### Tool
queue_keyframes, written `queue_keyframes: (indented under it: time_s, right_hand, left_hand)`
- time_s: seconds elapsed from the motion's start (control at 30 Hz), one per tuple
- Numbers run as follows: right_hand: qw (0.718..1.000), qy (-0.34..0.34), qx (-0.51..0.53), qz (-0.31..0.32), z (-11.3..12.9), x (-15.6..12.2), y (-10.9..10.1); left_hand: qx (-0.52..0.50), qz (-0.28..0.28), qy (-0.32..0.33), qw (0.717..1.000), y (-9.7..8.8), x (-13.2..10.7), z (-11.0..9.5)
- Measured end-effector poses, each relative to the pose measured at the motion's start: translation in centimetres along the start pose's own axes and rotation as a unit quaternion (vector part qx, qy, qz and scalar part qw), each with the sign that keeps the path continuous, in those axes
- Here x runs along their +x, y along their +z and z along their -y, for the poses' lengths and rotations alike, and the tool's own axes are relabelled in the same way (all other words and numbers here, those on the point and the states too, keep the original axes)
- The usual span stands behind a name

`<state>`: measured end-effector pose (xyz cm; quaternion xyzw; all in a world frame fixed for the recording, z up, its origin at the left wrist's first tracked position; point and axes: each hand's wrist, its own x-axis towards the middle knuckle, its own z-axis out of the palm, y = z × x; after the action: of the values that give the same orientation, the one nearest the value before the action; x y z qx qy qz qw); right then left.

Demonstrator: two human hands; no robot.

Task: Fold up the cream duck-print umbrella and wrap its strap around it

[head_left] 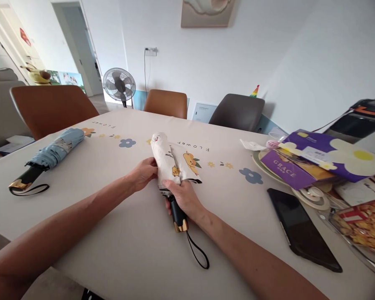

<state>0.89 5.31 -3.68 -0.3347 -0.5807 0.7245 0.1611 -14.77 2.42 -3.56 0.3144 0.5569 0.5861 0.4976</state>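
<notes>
Cartoon-printed white umbrella (pixel 164 158), black-handled

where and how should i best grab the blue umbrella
Probably by its black handle, coming from the near left with the left hand once free: that slim, rigid-looking end points that way, whereas the blue canopy is gathered fabric that may shift.

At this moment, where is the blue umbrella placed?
In the head view, the blue umbrella lies on the left of the table, left of the left hand, near a brown chair.
</notes>
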Motion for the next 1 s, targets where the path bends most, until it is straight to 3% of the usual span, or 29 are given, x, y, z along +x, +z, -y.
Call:
queue_keyframes:
  time_s: [0.17, 0.33, 0.57, 0.83, 0.9, 1.0]
  right_hand:
    - [1.0, 0.001, 0.01, 0.006, 0.03, 0.27, -0.31]
    - [1.0, 0.002, 0.015, 0.008, -0.24, 0.19, -0.44]
    - [0.999, -0.008, 0.027, 0.027, -0.18, -0.05, -0.41]
    - [0.999, -0.02, 0.035, 0.002, -0.56, 0.03, -0.37]
    - [0.999, -0.026, 0.039, -0.007, -0.64, -0.02, -0.32]
    - [0.999, -0.029, 0.041, -0.017, -0.55, -0.13, -0.21]
  left_hand:
    - [-0.022, -0.027, -0.023, 0.999, 0.8, -0.39, -0.27]
    - [-0.018, 0.015, -0.061, 0.998, 0.93, -0.55, -0.38]
    - [-0.036, 0.052, -0.03, 0.998, 0.34, -0.57, -0.21]
    - [-0.017, 0.056, -0.028, 0.998, 0.53, -0.56, -0.01]
    - [0.014, 0.031, -0.012, 0.999, 0.68, -0.52, 0.1]
    - [0.05, -0.061, 0.023, 0.997, 0.61, -0.18, 0.03]
